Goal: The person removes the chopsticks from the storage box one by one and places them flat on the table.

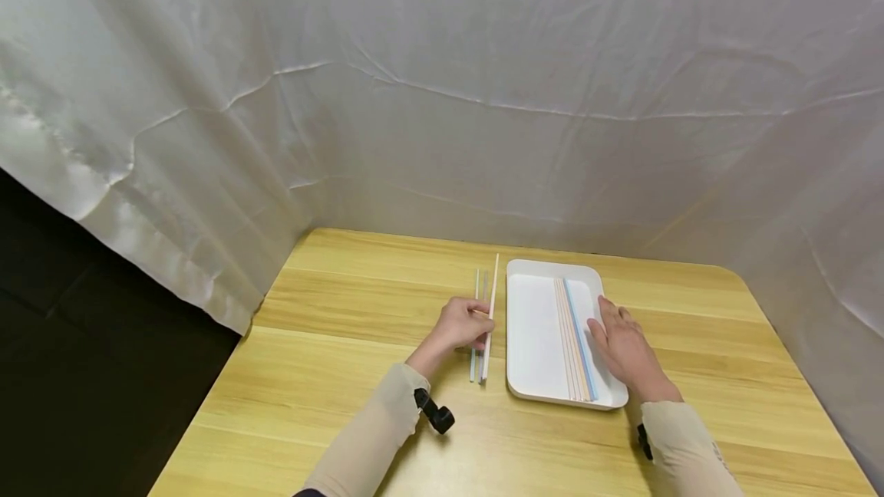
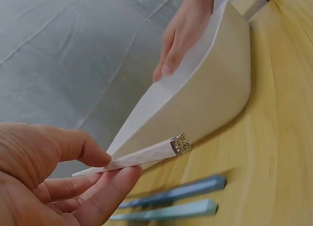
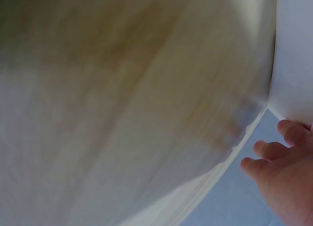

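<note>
Curtained-off tabletop station, consistent with a recording booth; host building undetermined.
Pale, creased fabric sheeting (image 1: 483, 167) hangs across the upper frame and down both sides, closing in the far edge and both back corners of a wood-grain table (image 1: 331, 359); similar sheeting fills the upper left of the left wrist view. At the left of the frame its hem borders a dark floor (image 1: 90, 374) with faint joint lines. A black strap-mounted device (image 1: 435, 412) on the person's left wrist, lower centre, supports the recording reading. A white tray (image 1: 530, 328) and chopsticks (image 1: 580, 343), right of centre, are ordinary household ware and do not by themselves establish a home or kitchen.
</note>
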Demonstrator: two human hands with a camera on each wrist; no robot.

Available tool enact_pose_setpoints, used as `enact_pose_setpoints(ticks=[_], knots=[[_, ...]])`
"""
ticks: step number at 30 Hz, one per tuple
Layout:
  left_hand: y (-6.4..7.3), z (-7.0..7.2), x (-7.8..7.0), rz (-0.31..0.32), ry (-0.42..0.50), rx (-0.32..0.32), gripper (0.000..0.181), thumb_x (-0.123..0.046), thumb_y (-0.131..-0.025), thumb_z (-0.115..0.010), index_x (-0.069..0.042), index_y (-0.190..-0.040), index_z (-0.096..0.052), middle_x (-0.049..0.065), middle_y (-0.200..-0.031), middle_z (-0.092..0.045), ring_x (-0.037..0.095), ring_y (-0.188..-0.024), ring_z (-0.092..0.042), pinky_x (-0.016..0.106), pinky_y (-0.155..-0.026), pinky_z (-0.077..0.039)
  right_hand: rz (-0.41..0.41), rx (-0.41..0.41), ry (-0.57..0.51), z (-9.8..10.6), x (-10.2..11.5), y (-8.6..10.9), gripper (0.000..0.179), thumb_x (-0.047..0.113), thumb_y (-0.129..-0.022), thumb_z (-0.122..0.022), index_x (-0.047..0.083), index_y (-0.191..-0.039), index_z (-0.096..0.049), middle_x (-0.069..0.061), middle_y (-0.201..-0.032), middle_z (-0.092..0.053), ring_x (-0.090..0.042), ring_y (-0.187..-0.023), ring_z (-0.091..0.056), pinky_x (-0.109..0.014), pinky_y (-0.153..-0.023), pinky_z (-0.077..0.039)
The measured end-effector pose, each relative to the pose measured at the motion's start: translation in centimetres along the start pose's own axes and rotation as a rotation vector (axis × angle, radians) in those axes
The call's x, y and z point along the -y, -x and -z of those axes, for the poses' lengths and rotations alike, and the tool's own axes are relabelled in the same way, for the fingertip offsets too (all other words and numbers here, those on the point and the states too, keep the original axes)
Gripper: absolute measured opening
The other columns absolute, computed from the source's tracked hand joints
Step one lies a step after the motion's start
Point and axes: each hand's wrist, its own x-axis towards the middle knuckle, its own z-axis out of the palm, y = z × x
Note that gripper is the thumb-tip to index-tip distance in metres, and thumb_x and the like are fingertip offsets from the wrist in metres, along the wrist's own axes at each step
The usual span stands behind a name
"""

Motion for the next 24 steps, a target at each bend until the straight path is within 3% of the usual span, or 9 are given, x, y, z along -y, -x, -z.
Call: enact_pose_setpoints(ticks=[8, 24], knots=[[0.5, 1.5, 0.8, -0.001, -0.017, -0.029, 0.041, 0.007, -0.085, -0.070, 0.010, -0.126, -0.069, 0.017, -0.091, -0.078, 0.017, -0.065, -0.072, 0.034, -0.065, -0.069, 0.001, 0.003, -0.007, 0.1, 0.1, 0.0, 0.070, 0.040, -0.116, -0.033, -0.011, -0.162, -0.021, -0.036, -0.166, -0.026, -0.064, -0.149, -0.023, -0.074, -0.126, -0.020], [1.0, 3.1, 2.0, 0.035, -0.087, -0.094, 0.031, 0.007, -0.087, -0.070, 0.012, -0.118, -0.071, 0.018, -0.092, -0.077, 0.020, -0.064, -0.074, 0.032, -0.062, -0.068, -0.002, 0.007, -0.002, 0.2, 0.0, -0.1, 0.070, 0.041, -0.116, -0.032, -0.011, -0.163, -0.020, -0.037, -0.166, -0.026, -0.064, -0.149, -0.022, -0.074, -0.126, -0.020]])
